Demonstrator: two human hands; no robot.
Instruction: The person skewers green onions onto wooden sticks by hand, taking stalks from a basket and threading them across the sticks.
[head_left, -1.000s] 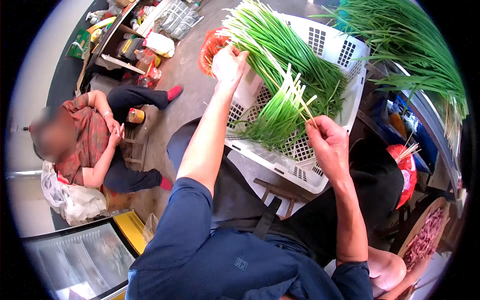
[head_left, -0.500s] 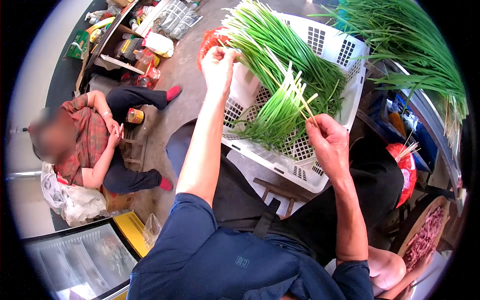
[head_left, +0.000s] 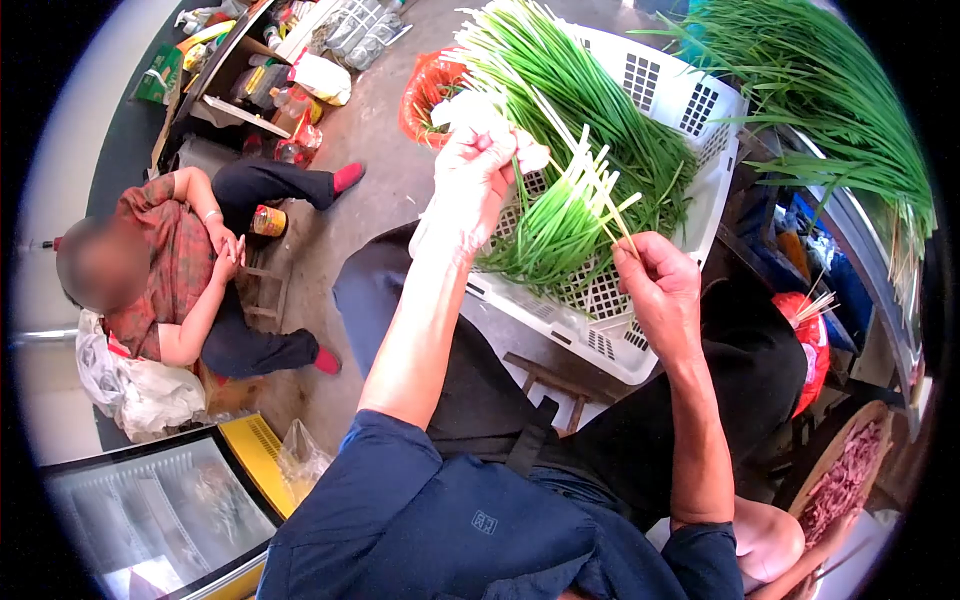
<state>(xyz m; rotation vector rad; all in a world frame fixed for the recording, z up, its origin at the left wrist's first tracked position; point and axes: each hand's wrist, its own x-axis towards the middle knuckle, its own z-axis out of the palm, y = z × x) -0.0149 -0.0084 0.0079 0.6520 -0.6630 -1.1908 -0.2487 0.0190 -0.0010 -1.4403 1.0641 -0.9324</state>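
Note:
My right hand [head_left: 660, 295] is closed on the ends of thin bamboo skewers [head_left: 615, 222], which run up and left. A short bunch of garlic chives [head_left: 560, 225] with pale cut ends sits on them, over the white plastic basket [head_left: 640, 365]. My left hand [head_left: 475, 185] is at the basket's left side with its fingers bent together, left of the bunch. Glare washes out its fingertips, so what they pinch cannot be made out. Long loose garlic chives [head_left: 610, 100] lie in the basket behind the bunch, pale ends toward the upper left.
More chives [head_left: 800, 80] lie on a metal-edged surface at upper right. A red bag [head_left: 430, 90] stands left of the basket, another red bag [head_left: 815, 340] with skewers at right. A seated person [head_left: 165, 280] is at left; another person's arm [head_left: 820, 560] reaches beside a bowl of meat pieces [head_left: 845, 470].
My left hand has moved right and down from the loose chives' pale ends toward the skewered bunch. My right hand stays nearly in place with the skewers.

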